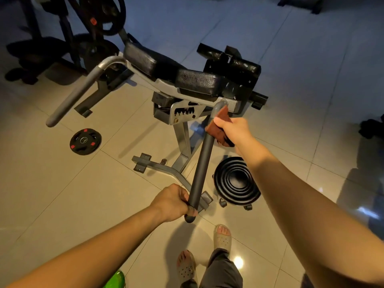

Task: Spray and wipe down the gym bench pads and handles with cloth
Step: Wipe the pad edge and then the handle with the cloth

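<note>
**Cloth at the top of the near handle, free end steadied**

Head view: the person stood over the bench, with its black seat pad (199, 82) ahead and the near handle (202, 163) running from the frame down toward the camera. The left hand (172, 201) gripped the lower end of this dark bar, just above its cap, its fingers (184, 199) curled fully round it; judged from the grip, this was to steady the bar against the rubbing. The right hand (236, 129) held the reddish-brown cloth (224, 114) wrapped against the bar's upper end, near where it met the bench frame; the thumb lay over the cloth on the near side, while the other fingers were hidden behind cloth and bar, presumably closed round both. Wrapping the cloth this way would let one stroke clean the bar's whole girth. Both arms reached forward, the right nearly straight and higher, the left bent lower and nearer the body; the two hands were well apart along the bar.

The second handle (83, 88), grey and curved, stuck out on the left, untouched. A weight plate (85, 141) lay on the tiled floor (62, 194) beside the bench. A green object (116, 279) showed at the bottom edge, too cropped to name; no spray bottle could be made out for certain.
</note>
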### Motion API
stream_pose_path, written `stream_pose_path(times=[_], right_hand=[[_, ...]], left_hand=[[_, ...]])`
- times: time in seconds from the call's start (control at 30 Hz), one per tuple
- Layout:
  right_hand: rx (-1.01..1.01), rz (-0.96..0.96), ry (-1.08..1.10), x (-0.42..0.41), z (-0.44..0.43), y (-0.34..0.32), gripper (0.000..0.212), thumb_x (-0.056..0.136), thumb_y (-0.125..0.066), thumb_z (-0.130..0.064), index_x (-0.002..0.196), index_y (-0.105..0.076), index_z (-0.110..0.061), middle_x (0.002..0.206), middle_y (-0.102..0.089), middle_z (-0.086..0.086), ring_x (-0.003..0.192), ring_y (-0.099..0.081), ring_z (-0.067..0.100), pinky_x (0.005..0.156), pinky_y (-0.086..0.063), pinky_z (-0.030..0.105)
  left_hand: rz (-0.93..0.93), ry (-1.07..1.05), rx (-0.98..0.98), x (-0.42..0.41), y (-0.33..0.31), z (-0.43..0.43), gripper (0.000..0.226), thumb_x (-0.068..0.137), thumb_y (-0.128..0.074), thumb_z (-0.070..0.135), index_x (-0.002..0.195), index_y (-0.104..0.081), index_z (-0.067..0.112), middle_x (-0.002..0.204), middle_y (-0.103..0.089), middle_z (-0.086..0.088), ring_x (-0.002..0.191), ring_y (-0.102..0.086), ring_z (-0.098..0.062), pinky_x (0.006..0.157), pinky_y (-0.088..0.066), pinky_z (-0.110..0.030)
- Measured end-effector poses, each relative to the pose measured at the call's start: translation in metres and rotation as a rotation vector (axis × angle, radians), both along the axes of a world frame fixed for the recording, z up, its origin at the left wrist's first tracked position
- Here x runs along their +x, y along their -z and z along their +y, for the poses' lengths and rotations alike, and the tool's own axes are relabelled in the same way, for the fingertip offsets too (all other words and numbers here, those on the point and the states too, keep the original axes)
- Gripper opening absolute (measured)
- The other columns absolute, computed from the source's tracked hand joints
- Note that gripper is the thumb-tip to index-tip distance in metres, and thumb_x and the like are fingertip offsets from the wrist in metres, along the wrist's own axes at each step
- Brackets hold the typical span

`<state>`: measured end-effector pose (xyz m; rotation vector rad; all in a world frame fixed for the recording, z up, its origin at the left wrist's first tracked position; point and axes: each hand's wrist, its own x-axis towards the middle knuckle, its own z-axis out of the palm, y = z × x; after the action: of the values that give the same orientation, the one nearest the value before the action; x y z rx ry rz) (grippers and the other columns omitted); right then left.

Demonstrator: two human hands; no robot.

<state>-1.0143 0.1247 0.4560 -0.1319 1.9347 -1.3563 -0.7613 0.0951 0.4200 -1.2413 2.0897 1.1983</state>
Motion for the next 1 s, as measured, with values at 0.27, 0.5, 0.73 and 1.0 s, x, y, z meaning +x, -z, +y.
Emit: stream_pose_path(times=[0.27, 0.5, 0.73, 1.0], right_hand=[[0.053, -0.123, -0.014, -0.01, 0.0, -0.002, 0.038, 0.091, -0.077, -0.032, 0.119, -0.061, -0.011, 0.105, -0.071, 0.014, 0.093, -0.071, 0.03, 0.069, -0.061, 0.041], [-0.026, -0.128, 0.06, -0.01, -0.001, -0.017, 0.034, 0.093, -0.073, -0.037, 0.112, -0.056, -0.014, 0.095, -0.067, 0.005, 0.081, -0.066, 0.017, 0.054, -0.052, 0.025], [0.033, -0.02, -0.049, 0.019, 0.011, -0.009, 0.019, 0.103, -0.058, -0.029, 0.108, -0.063, -0.012, 0.101, -0.07, 0.012, 0.088, -0.067, 0.022, 0.067, -0.054, 0.029], [0.004, 0.075, 0.029, 0.016, -0.008, -0.011, 0.03, 0.104, -0.054, -0.035, 0.125, -0.058, -0.013, 0.111, -0.066, 0.008, 0.101, -0.065, 0.025, 0.085, -0.055, 0.036]], left_hand=[[-0.116, 0.152, -0.114, -0.012, -0.001, 0.005, 0.044, 0.065, -0.093, 0.044, 0.099, -0.076, 0.024, 0.083, -0.069, 0.007, 0.082, -0.065, -0.012, 0.072, -0.054, -0.03], [-0.131, 0.16, -0.114, -0.014, -0.002, 0.004, 0.044, 0.064, -0.094, 0.045, 0.094, -0.07, 0.025, 0.084, -0.067, 0.009, 0.08, -0.063, -0.01, 0.074, -0.055, -0.031], [-0.12, 0.137, -0.125, -0.011, 0.002, 0.005, 0.046, 0.063, -0.093, 0.046, 0.099, -0.071, 0.025, 0.084, -0.067, 0.009, 0.081, -0.063, -0.01, 0.079, -0.057, -0.033], [-0.102, 0.137, -0.125, -0.01, 0.0, 0.006, 0.041, 0.065, -0.092, 0.047, 0.098, -0.077, 0.027, 0.082, -0.069, 0.01, 0.08, -0.065, -0.01, 0.077, -0.058, -0.034]])
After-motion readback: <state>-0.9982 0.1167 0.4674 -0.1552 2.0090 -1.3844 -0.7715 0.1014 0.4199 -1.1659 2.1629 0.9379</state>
